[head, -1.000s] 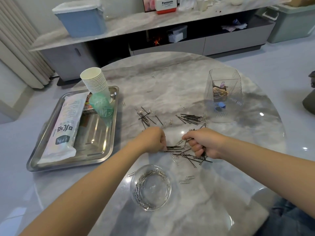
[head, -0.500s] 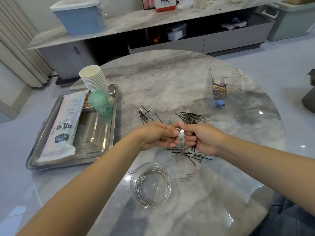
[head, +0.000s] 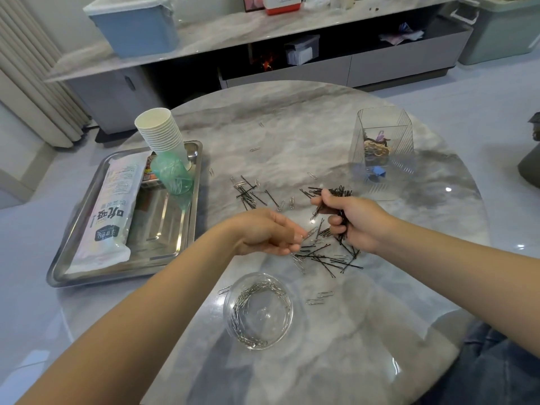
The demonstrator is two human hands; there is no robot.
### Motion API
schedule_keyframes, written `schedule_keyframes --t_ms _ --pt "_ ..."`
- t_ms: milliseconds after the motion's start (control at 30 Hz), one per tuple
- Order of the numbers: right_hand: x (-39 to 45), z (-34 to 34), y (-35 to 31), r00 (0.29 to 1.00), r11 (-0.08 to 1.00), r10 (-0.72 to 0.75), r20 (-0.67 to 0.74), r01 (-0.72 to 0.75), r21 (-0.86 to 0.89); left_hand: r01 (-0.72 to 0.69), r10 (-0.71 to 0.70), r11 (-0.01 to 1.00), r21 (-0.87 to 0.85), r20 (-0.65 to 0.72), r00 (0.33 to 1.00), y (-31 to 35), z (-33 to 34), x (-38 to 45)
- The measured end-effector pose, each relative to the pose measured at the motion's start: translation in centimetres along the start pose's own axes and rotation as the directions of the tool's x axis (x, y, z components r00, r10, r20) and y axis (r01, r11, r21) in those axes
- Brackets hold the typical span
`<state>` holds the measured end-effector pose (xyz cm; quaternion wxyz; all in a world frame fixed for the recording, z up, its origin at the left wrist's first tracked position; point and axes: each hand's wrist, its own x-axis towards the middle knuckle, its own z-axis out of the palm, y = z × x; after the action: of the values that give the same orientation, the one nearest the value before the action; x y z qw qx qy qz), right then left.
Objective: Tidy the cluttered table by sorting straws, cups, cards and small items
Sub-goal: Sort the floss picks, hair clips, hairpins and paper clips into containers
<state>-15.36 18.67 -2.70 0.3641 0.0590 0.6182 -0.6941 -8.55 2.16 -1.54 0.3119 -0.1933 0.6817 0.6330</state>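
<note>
My right hand (head: 355, 222) has its fingers curled round a bundle of thin black bobby pins (head: 339, 220), held above the tabletop. My left hand (head: 271, 233) reaches in from the side, fingertips pinching a small silver paper clip (head: 310, 232) just beside the bundle. Below both hands, a loose scatter of black hairpins mixed with silver clips (head: 324, 257) lies on the round grey marble-look table (head: 292, 135), and two further patches lie farther out. Near my body stands a small clear glass bowl (head: 258, 309) with silver paper clips curled along its wall; two clips lie just beside it. Far right on the table is a clear ribbed square container (head: 381, 150) with rubber bands and coloured clips inside. To my left, a shiny steel tray (head: 122, 217) carries a white printed packet of straws (head: 109, 211), a stack of white paper cups (head: 163, 135) and a green translucent cup (head: 172, 176) lying on its side. Beyond the table, a long low grey cabinet (head: 292, 62) with a marble top bears a blue lidded bin (head: 134, 24); pale curtains hang at far left.
</note>
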Motion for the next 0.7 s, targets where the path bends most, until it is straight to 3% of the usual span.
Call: schedule_keyframes --t_ms 100,233,400,567,700 --pt "-0.3 0.4 0.6 0.990 0.987 0.132 0.042 -0.128 -0.095 0.002 0.008 0.944 0.329 -0.026 1.000 0.4 -0.1 -0.9" --pt "-0.7 1.1 1.3 0.969 0.959 0.238 0.066 -0.224 -0.173 -0.029 0.073 0.755 0.656 -0.039 0.997 1.1 0.2 -3.2" --pt "-1.4 1.7 1.5 0.914 0.926 0.370 0.169 -0.348 -0.146 -0.033 0.104 0.689 0.724 -0.054 0.993 -0.6 0.1 -6.3" --pt "-2.1 2.7 2.6 0.878 0.904 0.425 0.219 -0.401 -0.148 -0.021 0.272 0.751 0.659 -0.281 0.920 -2.7 -2.2 -6.7" --pt "-2.2 3.9 3.7 0.865 0.900 0.435 0.251 -0.425 -0.096 0.115 0.226 0.639 0.761 -0.329 0.917 -5.3 -3.7 -6.7"
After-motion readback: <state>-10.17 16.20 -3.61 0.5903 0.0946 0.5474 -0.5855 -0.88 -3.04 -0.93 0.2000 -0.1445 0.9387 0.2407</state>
